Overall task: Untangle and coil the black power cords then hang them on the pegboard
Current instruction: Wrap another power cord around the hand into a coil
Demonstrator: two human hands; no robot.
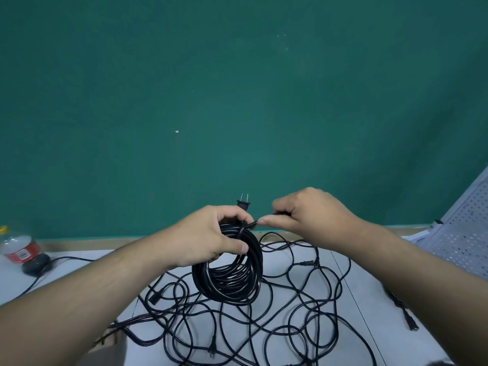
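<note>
Head view: a coiled black power cord (232,281) is held upright over the white table (383,313), at 6 o'clock from the frame centre. The top of the coil is gripped by the left hand (208,236); its fingers are curled through the loops and the thumb is laid across the front strands. A two-pin plug (243,203) projects from behind that hand at 12 o'clock, pins pointing upward. A short run of cord at the top of the coil is pinched between thumb and forefinger of the right hand (309,215), at 1 o'clock from the coil; the other fingers are curled. The two hands are positioned just beside each other.

From 4 to 8 o'clock around the coil, a tangle of loose cords (290,326) is spread over the table, with several connectors visible among the loops. A perforated pegboard (464,233) is leaned at 3 o'clock, well apart from the coil. At 9 o'clock, a red-labelled bottle (19,247) is placed just beside a round black device (35,263) with its own cable. A green wall (237,88) is seen behind the table.
</note>
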